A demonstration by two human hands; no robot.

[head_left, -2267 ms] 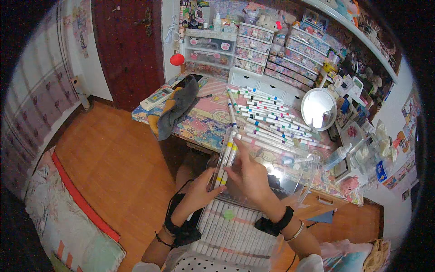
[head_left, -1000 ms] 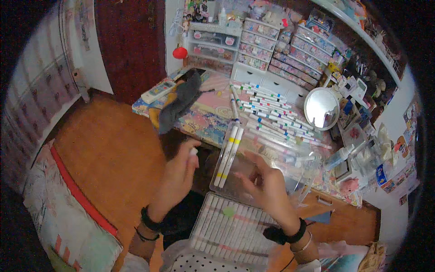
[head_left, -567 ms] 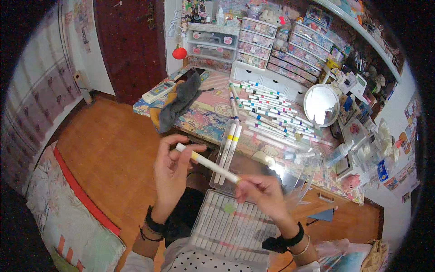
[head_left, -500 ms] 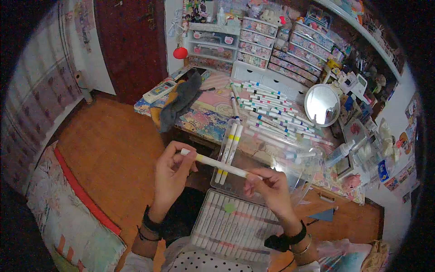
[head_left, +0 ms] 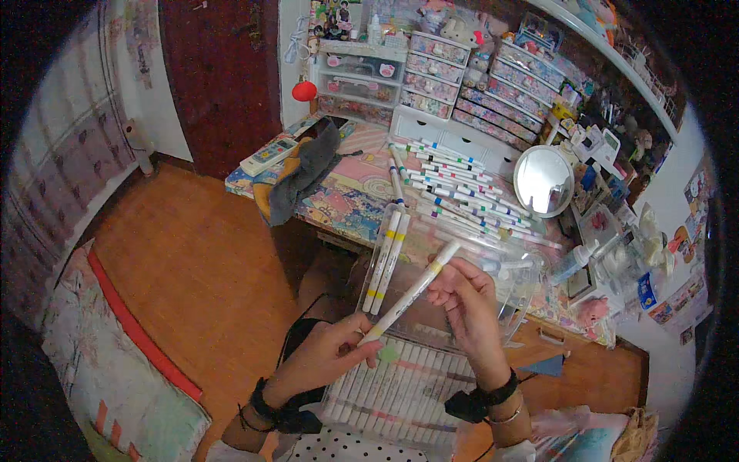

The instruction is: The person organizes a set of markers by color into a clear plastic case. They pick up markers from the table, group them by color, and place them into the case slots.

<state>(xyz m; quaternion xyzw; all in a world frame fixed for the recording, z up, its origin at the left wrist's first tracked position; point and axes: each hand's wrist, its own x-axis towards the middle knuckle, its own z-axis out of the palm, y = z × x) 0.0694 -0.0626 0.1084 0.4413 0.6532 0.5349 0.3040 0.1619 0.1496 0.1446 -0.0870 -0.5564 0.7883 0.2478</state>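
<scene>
A white marker (head_left: 408, 301) with a yellow band near its upper end slants up to the right between my hands. My left hand (head_left: 332, 356) pinches its lower end between thumb and fingers. Curled fingers of my right hand (head_left: 468, 299) close at its upper part, near the band. Just left of it, two similar yellow-banded markers (head_left: 389, 262) lie side by side in a clear plastic case (head_left: 368, 266). Below my hands, a second case (head_left: 327, 408) holds a row of white markers (head_left: 385, 389), with a small green spot (head_left: 389, 353) on it.
Many loose markers (head_left: 458, 185) with coloured ends are spread over the patterned desk (head_left: 346, 192). A round mirror (head_left: 543, 181) stands to their right. Small drawers (head_left: 435, 73) line the back. A grey cloth (head_left: 304, 173) and a remote (head_left: 268, 158) lie at the left.
The marker has turned from nearly level to a steep slant, its right end now up. My left hand has moved down and right; my right hand has shifted slightly up.
</scene>
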